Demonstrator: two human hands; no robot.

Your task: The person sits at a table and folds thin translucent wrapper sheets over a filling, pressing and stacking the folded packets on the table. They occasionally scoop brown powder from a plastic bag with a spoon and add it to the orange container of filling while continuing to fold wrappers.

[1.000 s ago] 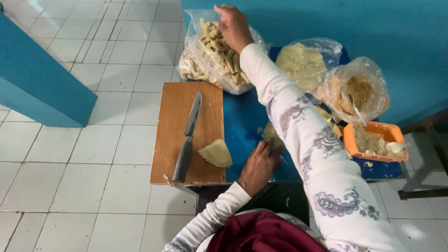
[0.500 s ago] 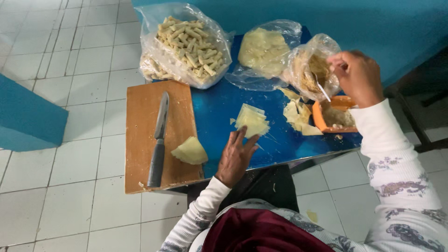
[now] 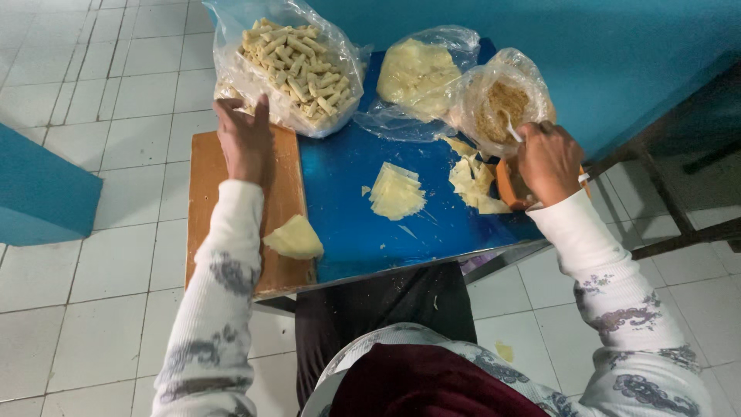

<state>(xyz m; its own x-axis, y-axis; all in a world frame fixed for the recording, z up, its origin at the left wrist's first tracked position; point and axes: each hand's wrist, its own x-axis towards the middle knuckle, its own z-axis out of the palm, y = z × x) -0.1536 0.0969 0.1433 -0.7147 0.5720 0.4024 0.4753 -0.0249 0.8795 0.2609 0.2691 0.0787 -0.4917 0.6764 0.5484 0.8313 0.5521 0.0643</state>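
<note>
1. Nearest: folded pale wrapper [image 3: 293, 238] on the wooden cutting board [image 3: 207, 193], just toward the body from the left hand.
2. Left hand [image 3: 244, 139] flat, fingers spread, gripping nothing, pressed on the board's far end.
3. Right hand [image 3: 546, 158] closed on a white spoon [image 3: 512, 130] over the orange bowl [image 3: 508, 184].
4. Stack of wrappers [image 3: 395, 191] between both hands, nearer the right.
5. Farthest: bag of rolled pieces [image 3: 289, 58], just beyond the left fingertips.

Knife hidden under left hand [image 3: 245, 143] on cutting board [image 3: 202, 208]. Orange bowl [image 3: 505, 185] mostly covered by right hand [image 3: 546, 161]; white utensil [image 3: 512, 130] barely shows. Roll bag [image 3: 285, 58] cut by top edge.
</note>
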